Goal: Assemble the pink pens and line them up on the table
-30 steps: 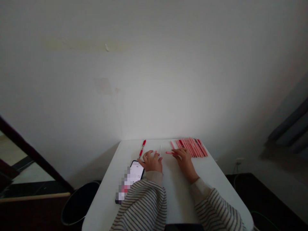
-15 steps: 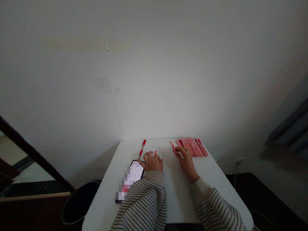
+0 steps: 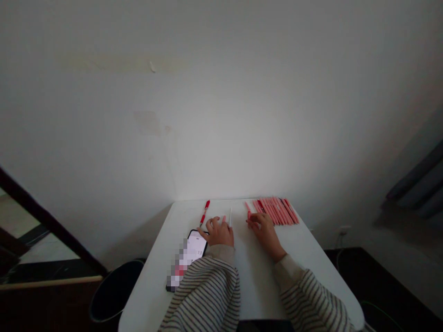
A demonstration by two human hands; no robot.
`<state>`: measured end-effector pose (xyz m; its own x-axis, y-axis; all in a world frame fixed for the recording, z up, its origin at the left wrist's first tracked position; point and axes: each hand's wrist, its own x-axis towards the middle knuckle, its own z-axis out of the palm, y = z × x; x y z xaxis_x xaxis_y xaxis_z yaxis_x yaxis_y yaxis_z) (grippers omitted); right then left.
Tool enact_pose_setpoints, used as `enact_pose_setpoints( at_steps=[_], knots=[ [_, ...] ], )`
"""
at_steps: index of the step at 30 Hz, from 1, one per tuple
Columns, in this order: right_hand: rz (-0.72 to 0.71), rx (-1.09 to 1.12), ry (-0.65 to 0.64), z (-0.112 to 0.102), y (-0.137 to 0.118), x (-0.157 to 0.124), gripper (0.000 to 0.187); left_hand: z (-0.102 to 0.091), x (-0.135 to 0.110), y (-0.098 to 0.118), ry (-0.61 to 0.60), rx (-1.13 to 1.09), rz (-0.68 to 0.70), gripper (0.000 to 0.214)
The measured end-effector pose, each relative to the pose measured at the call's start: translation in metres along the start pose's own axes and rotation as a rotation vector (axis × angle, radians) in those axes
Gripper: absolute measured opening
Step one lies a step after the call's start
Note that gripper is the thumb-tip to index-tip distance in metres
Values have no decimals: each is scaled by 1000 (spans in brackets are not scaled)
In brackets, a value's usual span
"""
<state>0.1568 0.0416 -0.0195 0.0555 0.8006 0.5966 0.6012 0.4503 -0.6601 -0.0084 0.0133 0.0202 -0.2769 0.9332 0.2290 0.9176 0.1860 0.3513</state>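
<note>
My left hand (image 3: 220, 234) rests on the table with its fingers bent around a pink pen piece (image 3: 224, 218), whose tip pokes out past the fingers. A thin white stick (image 3: 230, 216) lies along the right side of that hand. Beside its left fingers are a lit phone (image 3: 197, 242) and a red pen (image 3: 205, 213). My right hand (image 3: 265, 230) pinches the near end of a pink pen (image 3: 248, 210); the fingers cover part of it. Just right of this hand lies a row of several pink pens (image 3: 277, 211).
The white table (image 3: 254, 276) stands against a bare wall (image 3: 221, 115). A dark bin (image 3: 116, 290) is on the floor at the left. To the right are a wall socket (image 3: 345, 229) with a cable and a dark curtain (image 3: 418, 184).
My right hand has slid slightly nearer along the pink pen, and its fingers have curled in more. My left hand stays nearly where it was.
</note>
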Motion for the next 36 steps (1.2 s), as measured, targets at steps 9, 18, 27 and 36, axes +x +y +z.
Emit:
enact_pose_setpoints(
  at_steps=[9,18,27,36],
  knots=[
    [11,193,9,-1,-1,1,27,1,0,1,6,26,-8,17],
    [46,158,-70,2,-3,-2,25,0,0,1,1,20,-7,16],
    [-60,115,-35,-3,-2,0,19,1,0,0,-6,16,-9,19],
    [-36,79,-23,-1,0,0,23,2,0,-1,11,14,-2,19]
  ],
)
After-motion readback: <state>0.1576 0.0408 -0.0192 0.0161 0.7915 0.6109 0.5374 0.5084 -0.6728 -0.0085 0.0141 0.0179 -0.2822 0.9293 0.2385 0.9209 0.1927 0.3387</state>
